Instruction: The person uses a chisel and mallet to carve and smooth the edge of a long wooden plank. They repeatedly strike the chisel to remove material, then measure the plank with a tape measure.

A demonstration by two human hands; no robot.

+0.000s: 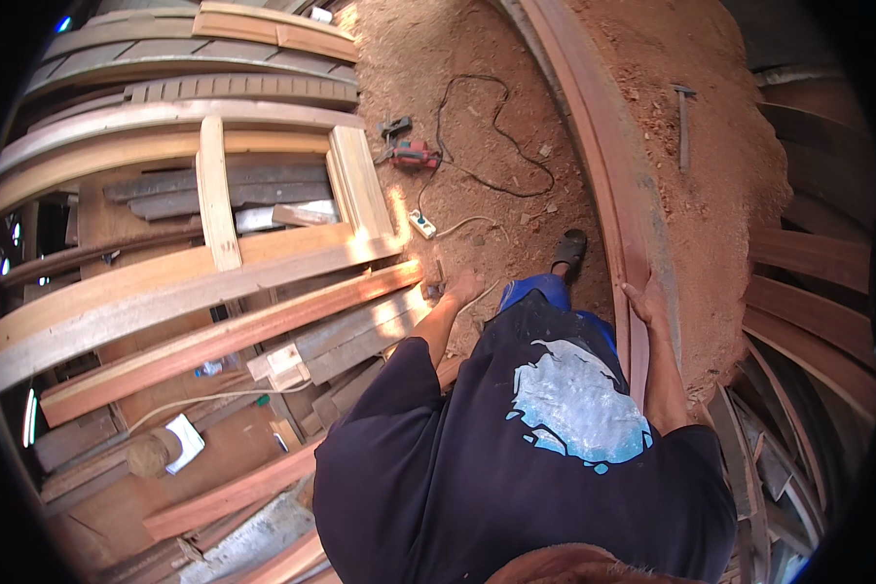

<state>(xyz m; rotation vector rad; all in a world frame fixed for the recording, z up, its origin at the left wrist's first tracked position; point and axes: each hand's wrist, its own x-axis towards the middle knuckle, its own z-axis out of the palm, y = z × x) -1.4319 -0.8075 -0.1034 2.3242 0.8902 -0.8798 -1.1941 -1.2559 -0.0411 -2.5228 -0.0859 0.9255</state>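
A long reddish-brown wooden board runs from the far edge down along my right side, standing close to my leg. My right hand grips this board, the thumb lying over its near face and the rest of the fingers mostly hidden. My left hand is low on my left, beside the end of a pale reddish timber. A small dark piece lies just left of that hand, too small to name. The left fingers are not clear enough to show whether they hold anything.
A red corded power tool lies on the dusty ground, its black cord looping right. Near it is a white power strip. A hammer lies beyond the board. Wooden frames and timber fill the left; more planks lie right.
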